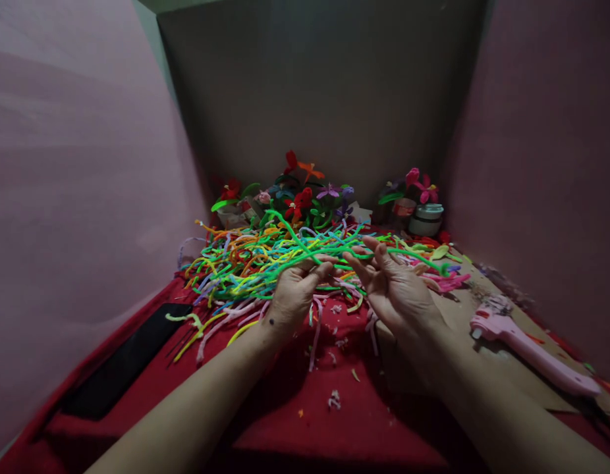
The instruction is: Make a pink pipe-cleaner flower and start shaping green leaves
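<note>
My left hand (294,289) is closed in a pinch on bright green pipe cleaners (296,237), which cross just above its fingertips. One end rises to the upper left. Another length runs right, past my right hand (398,289), toward a curled green tip. The right hand is palm up, its thumb and forefinger at the green strand and its other fingers partly spread. Right behind both hands lies a large heap of multicoloured pipe cleaners (246,253). Exactly where the strands cross within the fingers is partly hidden.
A red cloth (285,408) covers the table, with fuzz scraps on it. A black flat object (130,359) lies left. On the right, a pink glue gun (532,352) rests on cardboard (487,375). Pipe-cleaner flowers (300,201) and a lidded jar (426,220) stand at the back.
</note>
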Demonstrator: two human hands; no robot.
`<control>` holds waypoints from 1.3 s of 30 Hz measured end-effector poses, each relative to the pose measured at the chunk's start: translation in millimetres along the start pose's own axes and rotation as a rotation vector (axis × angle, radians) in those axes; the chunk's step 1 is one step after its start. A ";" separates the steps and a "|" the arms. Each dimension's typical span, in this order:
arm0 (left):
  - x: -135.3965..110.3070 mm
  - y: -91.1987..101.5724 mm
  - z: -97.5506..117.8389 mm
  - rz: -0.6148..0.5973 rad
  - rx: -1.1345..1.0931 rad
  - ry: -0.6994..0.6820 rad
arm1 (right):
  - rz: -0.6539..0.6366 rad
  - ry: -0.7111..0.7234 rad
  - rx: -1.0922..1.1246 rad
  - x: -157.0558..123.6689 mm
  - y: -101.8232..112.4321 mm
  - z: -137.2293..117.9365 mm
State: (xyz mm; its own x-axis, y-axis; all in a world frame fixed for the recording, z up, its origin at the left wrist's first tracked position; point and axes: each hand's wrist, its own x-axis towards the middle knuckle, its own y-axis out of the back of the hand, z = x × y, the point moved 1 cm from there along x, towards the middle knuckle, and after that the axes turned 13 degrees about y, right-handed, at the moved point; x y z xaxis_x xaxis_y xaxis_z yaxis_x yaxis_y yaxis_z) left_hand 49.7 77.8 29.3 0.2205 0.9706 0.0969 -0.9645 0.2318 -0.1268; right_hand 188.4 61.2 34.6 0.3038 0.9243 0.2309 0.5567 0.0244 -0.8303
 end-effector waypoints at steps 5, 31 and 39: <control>-4.6 -3.3 2.9 -0.051 0.006 0.079 | -0.172 0.015 -0.206 -7.1 -3.0 0.7; -15.0 -2.2 10.5 -0.097 0.234 0.007 | -0.269 0.165 -0.613 -16.7 8.7 4.5; -13.9 -2.8 13.9 -0.090 0.251 0.060 | -0.273 0.087 -0.577 -16.6 10.6 4.9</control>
State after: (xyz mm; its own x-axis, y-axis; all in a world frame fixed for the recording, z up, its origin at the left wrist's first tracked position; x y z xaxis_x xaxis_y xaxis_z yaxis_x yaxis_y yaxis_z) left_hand 47.3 62.7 42.0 0.3081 0.9506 0.0368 -0.9448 0.3012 0.1290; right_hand 185.5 48.0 19.5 0.1410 0.8788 0.4558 0.9417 0.0230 -0.3356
